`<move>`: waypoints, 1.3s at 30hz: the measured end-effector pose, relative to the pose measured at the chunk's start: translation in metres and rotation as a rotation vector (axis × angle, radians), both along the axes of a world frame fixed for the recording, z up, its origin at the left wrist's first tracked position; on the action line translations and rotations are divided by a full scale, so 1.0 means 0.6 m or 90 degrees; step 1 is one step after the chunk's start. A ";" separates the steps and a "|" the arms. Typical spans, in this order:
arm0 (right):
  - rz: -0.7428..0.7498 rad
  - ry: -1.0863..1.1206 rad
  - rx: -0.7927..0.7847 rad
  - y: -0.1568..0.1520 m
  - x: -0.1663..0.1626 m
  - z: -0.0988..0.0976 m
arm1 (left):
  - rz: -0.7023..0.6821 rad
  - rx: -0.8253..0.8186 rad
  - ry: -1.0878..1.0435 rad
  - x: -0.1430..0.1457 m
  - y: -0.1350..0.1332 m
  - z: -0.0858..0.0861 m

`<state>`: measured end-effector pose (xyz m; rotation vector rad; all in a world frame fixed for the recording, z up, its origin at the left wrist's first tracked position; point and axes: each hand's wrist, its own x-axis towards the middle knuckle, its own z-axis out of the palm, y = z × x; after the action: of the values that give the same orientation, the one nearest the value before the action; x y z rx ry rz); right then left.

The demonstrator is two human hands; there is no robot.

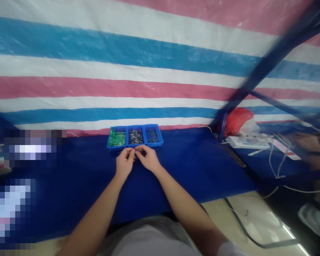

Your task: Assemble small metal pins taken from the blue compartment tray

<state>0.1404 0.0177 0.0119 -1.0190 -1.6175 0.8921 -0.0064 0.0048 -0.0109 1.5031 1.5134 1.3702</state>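
My left hand point(125, 159) and my right hand point(147, 156) meet over the blue table, just in front of three small blue bins. Both are closed in a pinch, fingertips touching or nearly so. Something small and thin is between the fingers, too small to make out. The left bin point(108, 141) holds green and clear pieces point(117, 138). In the middle bin point(136, 145) lies a heap of thin metal pins or screws point(136, 136). Fewer similar metal pieces point(151, 136) lie in the right bin point(154, 144).
A blue table point(192, 163) spans the front, with a striped sheet point(122, 85) behind. At right stand a blue frame post point(252, 80), a red bag point(238, 120), a white box point(246, 142) and cables point(272, 161). A person's blurred arm point(318, 158) is at far right. The left side is pixelated.
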 end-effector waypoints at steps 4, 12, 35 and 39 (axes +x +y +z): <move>-0.013 -0.018 0.002 0.001 0.000 0.000 | -0.003 -0.006 0.003 0.001 -0.001 0.003; -0.006 -0.021 -0.010 0.002 0.001 -0.002 | -0.005 -0.005 -0.011 0.001 -0.002 0.005; -0.016 -0.023 -0.009 -0.001 -0.001 0.003 | 0.004 -0.008 -0.005 0.001 -0.001 0.002; -0.015 -0.026 -0.001 -0.001 -0.001 0.002 | -0.001 -0.010 -0.019 0.002 -0.002 0.005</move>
<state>0.1399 0.0171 0.0131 -1.0622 -1.6356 0.8620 -0.0052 0.0035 -0.0079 1.4681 1.5002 1.3712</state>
